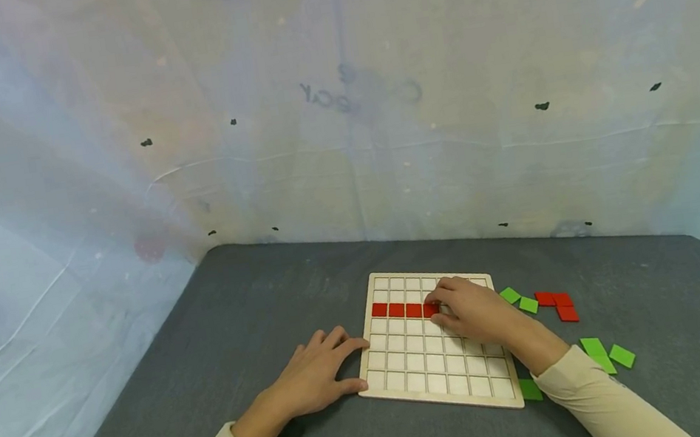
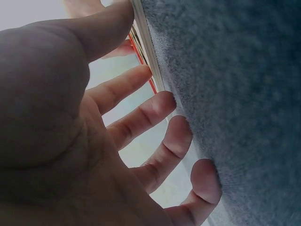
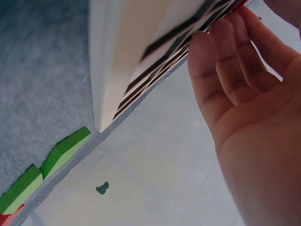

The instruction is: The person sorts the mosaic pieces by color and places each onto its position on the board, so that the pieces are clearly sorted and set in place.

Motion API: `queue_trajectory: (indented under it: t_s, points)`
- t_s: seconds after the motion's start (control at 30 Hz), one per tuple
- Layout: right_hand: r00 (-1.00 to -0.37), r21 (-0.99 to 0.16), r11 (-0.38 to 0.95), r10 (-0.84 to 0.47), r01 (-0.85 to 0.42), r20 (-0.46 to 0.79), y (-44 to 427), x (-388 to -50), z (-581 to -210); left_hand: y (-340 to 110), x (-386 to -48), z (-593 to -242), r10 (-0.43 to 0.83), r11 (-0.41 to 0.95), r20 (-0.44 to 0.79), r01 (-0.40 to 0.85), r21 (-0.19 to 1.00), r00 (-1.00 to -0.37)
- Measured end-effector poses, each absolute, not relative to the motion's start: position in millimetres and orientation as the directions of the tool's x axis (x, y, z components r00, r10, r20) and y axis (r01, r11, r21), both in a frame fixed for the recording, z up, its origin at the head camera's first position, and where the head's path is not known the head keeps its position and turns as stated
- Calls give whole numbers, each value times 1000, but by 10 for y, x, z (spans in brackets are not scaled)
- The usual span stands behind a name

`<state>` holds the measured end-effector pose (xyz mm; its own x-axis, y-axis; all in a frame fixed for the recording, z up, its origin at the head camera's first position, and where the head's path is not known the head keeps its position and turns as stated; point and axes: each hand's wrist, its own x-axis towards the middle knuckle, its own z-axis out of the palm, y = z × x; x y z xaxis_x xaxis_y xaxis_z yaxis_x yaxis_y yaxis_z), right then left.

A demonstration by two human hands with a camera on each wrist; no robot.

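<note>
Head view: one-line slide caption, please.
Left hand at the edge of a gridded board, right hand at its row of red squares, loose green tiles to its right.

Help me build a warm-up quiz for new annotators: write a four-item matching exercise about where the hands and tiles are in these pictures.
1. Left hand
2. Right hand
3. Red row
4. Rightmost green tile

A. Lying on the dark tabletop
B. Fingers at the right end of a line of tiles
C. Across the grid of the board
D. At the board's left edge

Pairs: 1-D, 2-B, 3-C, 4-A
</note>
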<state>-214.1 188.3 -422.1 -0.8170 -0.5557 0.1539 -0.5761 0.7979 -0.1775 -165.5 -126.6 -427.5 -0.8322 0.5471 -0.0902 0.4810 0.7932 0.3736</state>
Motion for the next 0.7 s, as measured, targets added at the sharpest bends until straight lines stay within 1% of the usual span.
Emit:
queue_trajectory:
  t_s: [0.7]
  points:
    - [-822,-187,801,-548,-569,153,1877,-2134,-4213,-1257,-1639,-4255,540,799,-86,477,366,-837]
